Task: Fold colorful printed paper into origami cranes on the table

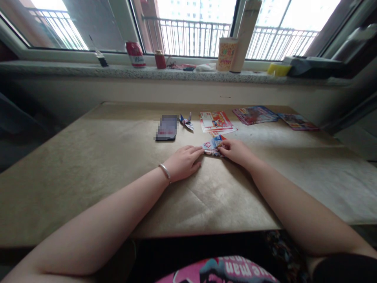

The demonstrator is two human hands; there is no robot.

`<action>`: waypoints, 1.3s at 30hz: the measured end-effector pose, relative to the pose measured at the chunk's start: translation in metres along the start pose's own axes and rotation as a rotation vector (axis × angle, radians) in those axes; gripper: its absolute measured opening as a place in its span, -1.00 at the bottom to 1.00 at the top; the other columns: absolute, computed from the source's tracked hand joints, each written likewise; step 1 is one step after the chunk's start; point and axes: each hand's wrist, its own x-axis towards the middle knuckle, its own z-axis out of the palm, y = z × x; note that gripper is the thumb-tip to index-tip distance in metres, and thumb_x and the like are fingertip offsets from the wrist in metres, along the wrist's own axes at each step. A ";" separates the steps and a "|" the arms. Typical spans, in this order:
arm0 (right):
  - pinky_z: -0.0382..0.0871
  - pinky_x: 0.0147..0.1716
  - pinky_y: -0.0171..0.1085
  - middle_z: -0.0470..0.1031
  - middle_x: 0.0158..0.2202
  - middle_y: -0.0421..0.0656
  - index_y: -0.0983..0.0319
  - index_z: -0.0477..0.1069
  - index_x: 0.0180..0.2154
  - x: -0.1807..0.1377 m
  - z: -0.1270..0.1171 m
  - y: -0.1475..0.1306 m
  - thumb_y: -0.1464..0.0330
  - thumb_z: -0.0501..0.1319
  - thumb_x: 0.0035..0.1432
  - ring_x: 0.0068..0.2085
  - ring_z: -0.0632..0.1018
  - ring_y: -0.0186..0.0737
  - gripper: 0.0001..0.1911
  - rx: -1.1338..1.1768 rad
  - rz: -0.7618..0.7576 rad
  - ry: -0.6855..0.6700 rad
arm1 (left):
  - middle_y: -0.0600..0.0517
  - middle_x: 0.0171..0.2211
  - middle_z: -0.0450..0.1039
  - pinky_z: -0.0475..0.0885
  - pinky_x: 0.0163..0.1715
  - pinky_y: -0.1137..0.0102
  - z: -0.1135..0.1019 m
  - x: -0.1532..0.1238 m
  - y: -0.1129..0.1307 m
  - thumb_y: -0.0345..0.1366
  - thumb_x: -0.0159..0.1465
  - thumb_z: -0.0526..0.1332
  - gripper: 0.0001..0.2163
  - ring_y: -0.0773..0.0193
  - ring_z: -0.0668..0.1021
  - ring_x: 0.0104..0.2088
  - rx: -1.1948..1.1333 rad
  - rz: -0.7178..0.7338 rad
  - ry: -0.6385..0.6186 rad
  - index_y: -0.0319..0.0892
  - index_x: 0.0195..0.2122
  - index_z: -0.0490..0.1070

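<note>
A small folded piece of printed paper (209, 146), blue, white and red, lies on the table between my hands. My left hand (185, 162) rests flat with its fingers stretched out, the fingertips touching the paper's left edge. On the other side, my right hand (235, 151) pinches the paper's right part between thumb and fingers. A folded paper crane (186, 122) sits a little farther back, beside a dark phone (167, 127) with a blurred screen. Behind the folded paper lie several red and white printed sheets (217, 121).
Colourful leaflets (255, 114) and another printed stack (298, 122) lie at the table's back right. On the stone windowsill (113, 71) stand a red can (135, 54), a small red bottle (160, 59), a patterned paper cup (226, 54) and a yellow sponge-like block (278, 70).
</note>
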 end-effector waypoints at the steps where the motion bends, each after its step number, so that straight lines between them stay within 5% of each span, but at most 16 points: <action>1: 0.07 -0.51 -0.32 0.41 -0.55 -0.22 0.19 0.50 -0.41 0.000 0.000 -0.001 0.24 0.13 0.13 -0.50 0.35 -0.32 -0.77 -0.020 0.002 0.002 | -0.17 0.16 0.34 0.32 0.15 0.16 0.000 0.000 0.000 -0.25 0.31 0.11 -0.58 0.06 0.42 0.11 0.016 -0.009 -0.007 -0.28 0.17 0.29; 14: 0.16 -0.49 -0.32 0.51 -0.45 -0.19 0.18 0.51 -0.33 0.002 -0.013 0.018 0.27 0.14 0.13 -0.48 0.40 -0.30 -0.80 -0.106 0.058 -0.056 | -0.16 0.18 0.34 0.26 0.21 0.23 0.000 0.001 -0.002 -0.21 0.34 0.09 -0.56 0.10 0.36 0.17 -0.012 0.033 -0.052 -0.30 0.20 0.27; 20: 0.23 -0.05 -0.13 0.53 -0.08 -0.02 0.22 0.51 -0.13 -0.005 -0.015 0.003 0.34 0.14 0.14 -0.07 0.44 -0.04 -0.72 -0.398 -0.237 0.239 | -0.19 0.24 0.25 0.20 0.25 0.21 0.002 0.002 -0.003 -0.16 0.34 0.10 -0.49 0.08 0.31 0.24 -0.033 0.067 -0.096 -0.30 0.27 0.17; 23: 0.10 0.08 -0.08 0.56 -0.13 -0.05 0.18 0.54 -0.17 -0.008 -0.007 -0.017 0.28 0.10 0.24 -0.03 0.41 -0.03 -0.73 -0.431 -0.392 0.167 | -0.19 0.23 0.26 0.19 0.26 0.17 0.003 0.003 -0.003 -0.16 0.34 0.11 -0.49 0.07 0.31 0.24 -0.034 0.080 -0.087 -0.28 0.26 0.18; 27: 0.15 -0.01 -0.13 0.54 -0.19 -0.02 0.22 0.53 -0.22 -0.005 0.005 -0.030 0.24 0.03 0.29 -0.11 0.44 -0.08 -0.68 -0.418 -0.374 0.080 | -0.17 0.19 0.31 0.25 0.23 0.19 0.002 0.002 -0.002 -0.19 0.34 0.10 -0.53 0.09 0.35 0.21 -0.042 0.078 -0.052 -0.26 0.23 0.23; 39: 0.22 -0.22 -0.26 0.53 -0.29 -0.10 0.22 0.49 -0.35 0.012 0.018 -0.010 0.28 0.19 0.15 -0.23 0.45 -0.19 -0.83 -0.160 -0.227 0.092 | -0.12 -0.02 0.42 0.40 0.01 0.21 0.000 0.002 0.003 -0.17 0.32 0.13 -0.63 0.11 0.45 -0.03 0.067 0.043 0.013 -0.17 0.11 0.37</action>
